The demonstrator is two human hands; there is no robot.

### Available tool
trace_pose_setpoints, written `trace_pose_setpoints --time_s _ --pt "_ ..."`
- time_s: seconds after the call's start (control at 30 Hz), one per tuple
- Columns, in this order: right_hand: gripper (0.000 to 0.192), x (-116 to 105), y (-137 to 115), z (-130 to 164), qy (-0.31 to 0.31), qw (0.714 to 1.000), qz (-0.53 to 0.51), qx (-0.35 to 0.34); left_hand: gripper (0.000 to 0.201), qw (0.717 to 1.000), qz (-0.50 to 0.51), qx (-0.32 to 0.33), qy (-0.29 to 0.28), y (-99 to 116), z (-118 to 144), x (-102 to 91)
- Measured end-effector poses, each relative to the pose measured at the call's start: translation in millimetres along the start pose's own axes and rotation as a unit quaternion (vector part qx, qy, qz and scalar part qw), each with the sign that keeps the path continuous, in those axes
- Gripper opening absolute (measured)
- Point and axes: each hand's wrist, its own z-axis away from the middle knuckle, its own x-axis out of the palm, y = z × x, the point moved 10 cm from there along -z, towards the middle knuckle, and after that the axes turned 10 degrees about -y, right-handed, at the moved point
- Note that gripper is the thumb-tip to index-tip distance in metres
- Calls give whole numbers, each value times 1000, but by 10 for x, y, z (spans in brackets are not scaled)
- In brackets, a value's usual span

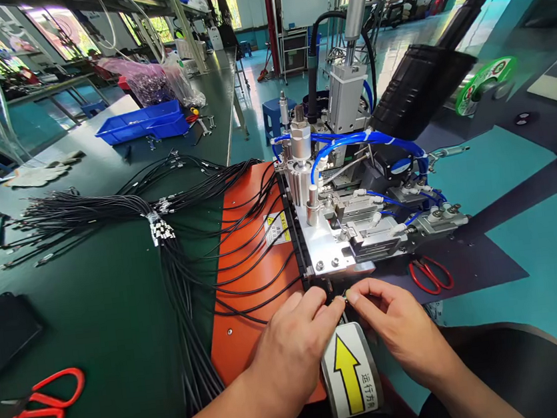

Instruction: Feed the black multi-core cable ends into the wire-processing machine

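Note:
My left hand [294,345] is closed over the lower edge of an orange sloped plate [242,240]. A thin black cable [243,312] runs across that plate and disappears under its fingers. My right hand [397,326] pinches a tiny piece at the left fingertips; it is too small to name. Both hands meet in front of a metal pneumatic machine [331,230] with blue hoses, just above a white label [352,372] bearing a yellow arrow. Several more black cables lie across the plate, leading from a tied cable bundle [182,314] with white-silver ends.
Red-handled scissors [47,410] lie at the table's lower left, near a black flat object [4,334]. A second red pair of scissors [431,275] rests right of the machine. Farther back are a blue tray [142,122] and gloves [40,172]. A black cylinder [420,89] overhangs the machine.

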Motion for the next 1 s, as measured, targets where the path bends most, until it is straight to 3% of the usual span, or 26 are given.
trace_pose_setpoints --time_s 0.3,0.57,0.87,1.0 --pt "35 -8 -3 19 25 999 17 -27 32 999 -40 -13 17 16 -11 -80" --pt "36 63 97 125 5 1000 -30 -3 35 999 21 -24 6 -33 12 -31" --pt "37 55 30 132 1 999 33 13 33 1000 18 -18 8 -8 -2 -71" --pt "32 18 -129 141 21 993 114 -29 25 999 45 -13 16 -21 -1 -77"
